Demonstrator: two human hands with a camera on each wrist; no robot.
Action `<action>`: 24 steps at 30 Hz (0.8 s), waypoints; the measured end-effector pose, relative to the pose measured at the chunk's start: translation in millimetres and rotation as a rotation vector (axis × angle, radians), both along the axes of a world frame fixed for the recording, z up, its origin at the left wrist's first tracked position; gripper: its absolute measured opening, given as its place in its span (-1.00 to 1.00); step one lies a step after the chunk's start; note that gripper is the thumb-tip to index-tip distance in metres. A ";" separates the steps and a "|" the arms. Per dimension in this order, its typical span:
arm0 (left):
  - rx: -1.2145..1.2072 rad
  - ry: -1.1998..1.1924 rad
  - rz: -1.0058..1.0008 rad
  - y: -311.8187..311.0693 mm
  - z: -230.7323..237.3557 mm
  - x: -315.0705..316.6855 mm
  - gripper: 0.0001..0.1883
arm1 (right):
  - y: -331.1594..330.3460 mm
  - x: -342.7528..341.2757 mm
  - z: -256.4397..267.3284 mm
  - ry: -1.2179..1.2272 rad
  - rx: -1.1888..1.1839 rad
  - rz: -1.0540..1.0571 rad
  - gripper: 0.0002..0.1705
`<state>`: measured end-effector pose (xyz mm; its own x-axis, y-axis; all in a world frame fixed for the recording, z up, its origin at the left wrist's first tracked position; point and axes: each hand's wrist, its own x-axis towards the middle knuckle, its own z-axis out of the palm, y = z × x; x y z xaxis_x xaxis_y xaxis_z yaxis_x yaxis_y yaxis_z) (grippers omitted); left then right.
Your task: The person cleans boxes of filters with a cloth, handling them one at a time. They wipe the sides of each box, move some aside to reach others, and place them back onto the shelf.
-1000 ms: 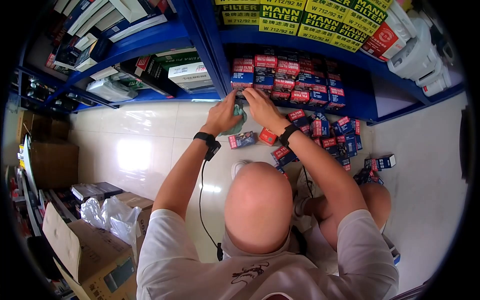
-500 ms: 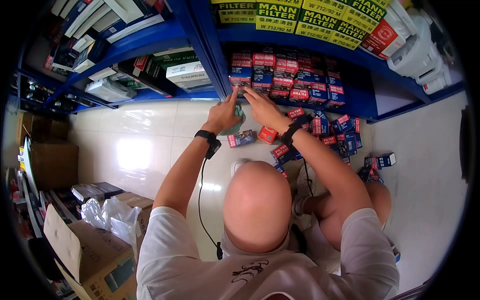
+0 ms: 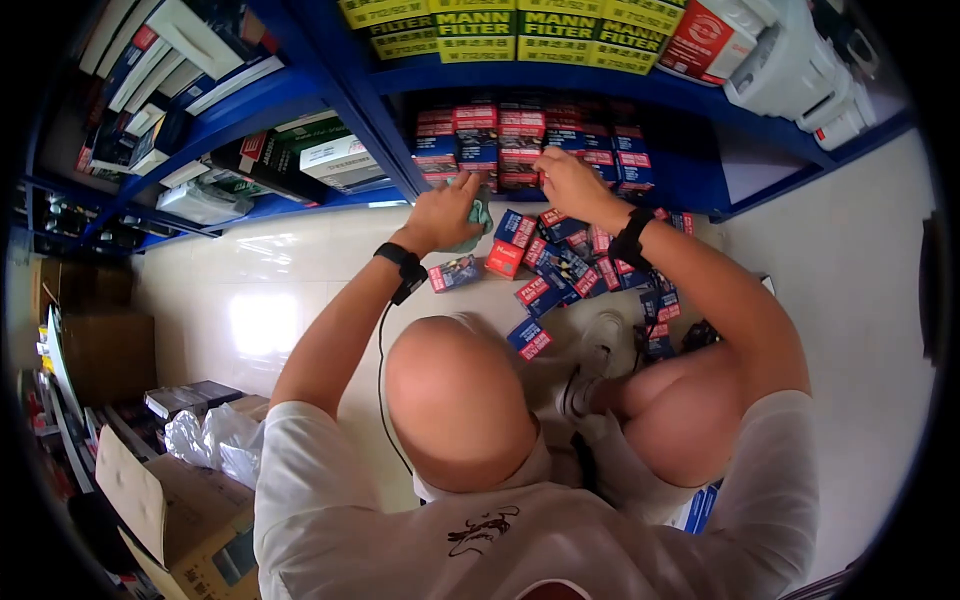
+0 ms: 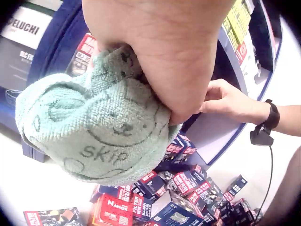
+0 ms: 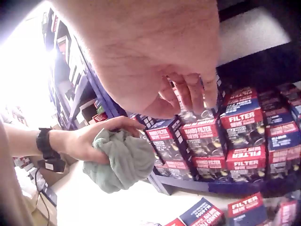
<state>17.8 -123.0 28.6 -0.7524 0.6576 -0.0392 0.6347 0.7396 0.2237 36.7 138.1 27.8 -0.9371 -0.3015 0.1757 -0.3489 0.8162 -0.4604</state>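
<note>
The left hand (image 3: 440, 215) holds a bunched green cloth (image 4: 113, 127) against its palm, close to the front of the low shelf. In the right wrist view the cloth (image 5: 120, 160) hangs beneath that hand's thumb and fingers. The right hand (image 3: 580, 188) is at the front of the stacked red and blue filter boxes (image 3: 477, 135), its fingers bent down at a box (image 5: 202, 136) in the stack. Whether its fingertips grip that box cannot be told.
Loose filter boxes (image 3: 535, 297) lie in a heap on the floor below the shelf. Yellow filter boxes (image 3: 475, 35) and white jugs (image 3: 790, 85) stand on the shelf above. An opened carton (image 3: 190, 510) sits at the lower left.
The right hand has moved right along the stack, away from the left hand, which still holds the cloth. The head view has shifted, and more of the floor heap shows.
</note>
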 end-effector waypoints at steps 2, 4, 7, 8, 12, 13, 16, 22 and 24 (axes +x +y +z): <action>-0.015 -0.002 -0.038 15.7 11.9 -1.0 -0.23 | 18.1 6.4 21.2 0.040 0.043 -0.045 -0.79; 0.051 -0.013 -0.100 31.9 19.8 -3.6 -0.16 | 41.6 8.7 25.8 0.096 0.040 -0.103 -0.84; 0.018 -0.030 -0.154 56.8 30.9 -6.2 -0.22 | 69.7 20.1 38.2 0.102 0.110 -0.252 -0.82; 0.013 -0.032 -0.179 63.2 33.0 -7.0 -0.23 | 79.1 24.3 40.0 0.098 0.114 -0.273 -0.82; 0.023 0.052 -0.289 95.2 32.1 -9.7 -0.26 | 112.1 49.6 53.3 0.021 0.153 -0.478 -0.83; 0.059 0.076 -0.300 103.2 32.5 -7.1 -0.28 | 120.9 56.7 53.7 -0.015 0.145 -0.550 -0.83; 0.085 0.058 -0.379 128.8 37.5 -7.7 -0.28 | 146.0 78.1 64.5 -0.077 0.145 -0.684 -0.82; 0.126 0.067 -0.432 179.8 40.7 -3.6 -0.25 | 196.8 129.8 64.9 -0.205 0.182 -0.899 -0.75; 0.140 0.087 -0.450 195.2 40.0 -0.3 -0.24 | 209.0 149.3 61.8 -0.254 0.183 -0.931 -0.72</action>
<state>17.5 72.1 68.6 -0.3883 0.9133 0.1234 0.9059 0.3536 0.2332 186.0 347.1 89.6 -0.8176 0.5744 -0.0400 0.5621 0.7811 -0.2720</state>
